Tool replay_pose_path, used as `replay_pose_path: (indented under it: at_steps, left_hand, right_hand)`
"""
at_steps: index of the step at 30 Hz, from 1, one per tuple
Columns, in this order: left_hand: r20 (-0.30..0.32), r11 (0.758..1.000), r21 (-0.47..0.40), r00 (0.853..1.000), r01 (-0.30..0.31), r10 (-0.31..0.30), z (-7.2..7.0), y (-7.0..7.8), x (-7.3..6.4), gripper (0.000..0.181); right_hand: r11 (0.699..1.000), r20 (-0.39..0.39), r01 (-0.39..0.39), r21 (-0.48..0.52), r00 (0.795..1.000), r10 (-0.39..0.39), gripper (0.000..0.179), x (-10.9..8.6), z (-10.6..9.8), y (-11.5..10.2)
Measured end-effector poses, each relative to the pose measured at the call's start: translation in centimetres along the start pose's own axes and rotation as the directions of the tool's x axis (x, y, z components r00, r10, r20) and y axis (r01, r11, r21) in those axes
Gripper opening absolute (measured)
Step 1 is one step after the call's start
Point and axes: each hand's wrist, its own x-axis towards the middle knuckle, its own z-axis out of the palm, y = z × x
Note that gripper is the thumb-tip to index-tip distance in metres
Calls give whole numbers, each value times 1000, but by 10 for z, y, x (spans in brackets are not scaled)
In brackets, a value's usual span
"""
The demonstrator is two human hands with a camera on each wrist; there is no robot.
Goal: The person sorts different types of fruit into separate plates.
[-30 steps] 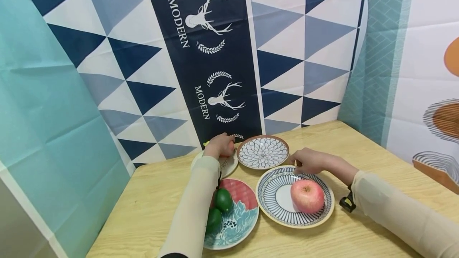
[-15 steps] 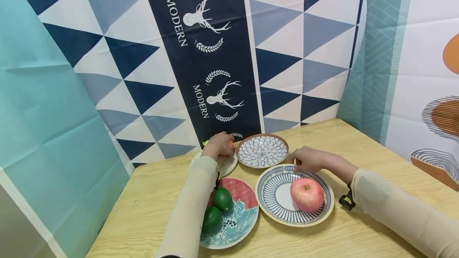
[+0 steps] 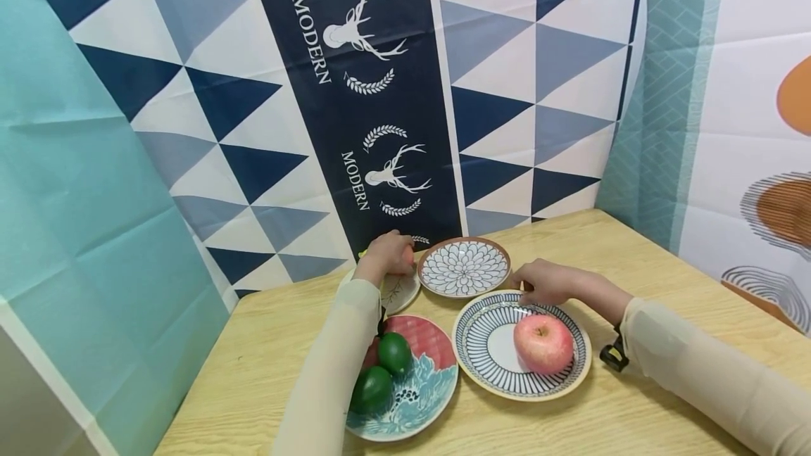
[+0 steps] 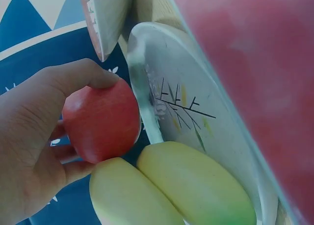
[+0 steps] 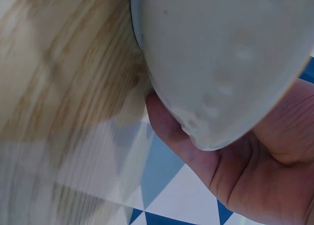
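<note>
My left hand [image 3: 383, 255] grips a round red fruit [image 4: 102, 123] with thumb and fingers. The fruit stands at the side of a small white plate [image 4: 181, 97] with a twig pattern. Two yellow-green mangoes [image 4: 196, 181] lie against that plate; the head view mostly hides them behind the hand. My right hand [image 3: 543, 283] pinches the far rim of a blue-striped plate [image 3: 484, 333]. In the right wrist view, its fingers curl around the plate's pale outer wall [image 5: 221, 63]. A large pink apple [image 3: 543, 345] sits on the striped plate.
Front left, a red-and-teal plate [image 3: 418, 414] carries two dark green fruits [image 3: 394, 352] and something reddish, partly covered by the left sleeve. A brown-rimmed petal-patterned plate [image 3: 464, 269] stands at the back. Patterned cloth [image 3: 500, 125] hangs behind the wooden table [image 3: 266, 357].
The left forearm has shifted slightly left, uncovering more of the green fruits. Its hand still holds the red fruit, and the right hand stays at the striped plate's rim.
</note>
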Motion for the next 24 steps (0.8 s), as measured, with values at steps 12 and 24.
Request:
replay_pose_path:
  at_steps: [12,24]
  left_hand:
    - [-104,993,21,987,-117,119,-14,12,-13,62]
    - [-125,987,24,979,-158,159,-27,36,-23,61]
  right_hand:
    - [1000,-5,3,4,1000,-3,11,0,1,2]
    - [1000,-15,23,-2,1000,-23,12,-1,0,2]
